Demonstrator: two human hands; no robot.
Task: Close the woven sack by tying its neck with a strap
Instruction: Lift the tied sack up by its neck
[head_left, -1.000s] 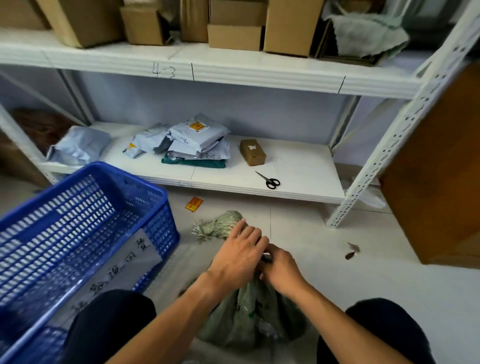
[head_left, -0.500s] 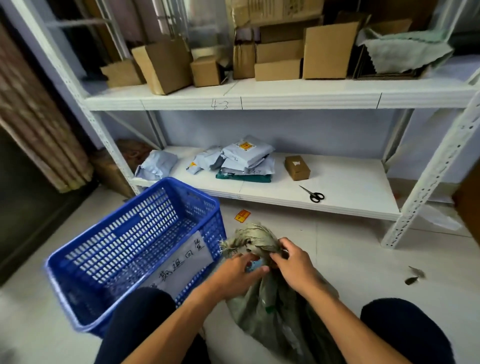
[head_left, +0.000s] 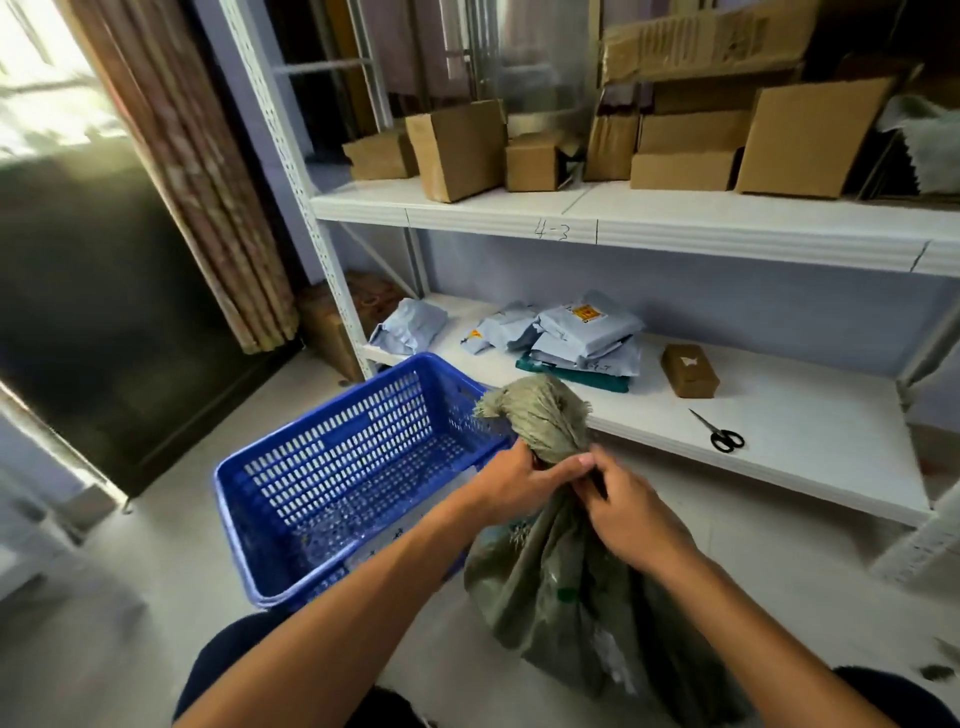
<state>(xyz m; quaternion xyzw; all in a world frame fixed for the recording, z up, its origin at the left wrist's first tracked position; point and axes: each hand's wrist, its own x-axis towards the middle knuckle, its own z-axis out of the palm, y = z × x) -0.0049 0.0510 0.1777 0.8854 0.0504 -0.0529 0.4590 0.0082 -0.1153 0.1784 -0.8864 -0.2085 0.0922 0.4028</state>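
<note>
A grey-green woven sack (head_left: 561, 587) stands on the floor between my knees, its frayed mouth gathered into a tuft (head_left: 540, 410) that sticks up. My left hand (head_left: 524, 483) grips the neck just below the tuft, fingers wrapped around it. My right hand (head_left: 623, 514) meets it from the right, fingers pinched at the same spot on the neck. The strap itself is hidden between my fingers; I cannot make it out.
A blue plastic basket (head_left: 291, 525) sits on the floor left of the sack. Behind is a white shelf rack (head_left: 810, 457) with black scissors (head_left: 719, 434), a small brown box (head_left: 690, 370) and several grey mail bags (head_left: 587, 332). Cardboard boxes fill the upper shelf.
The sack has been raised upright, its tuft now standing higher against the shelf edge. Both hands stayed at the neck. My view swung up and left, showing the curtain and dark doorway.
</note>
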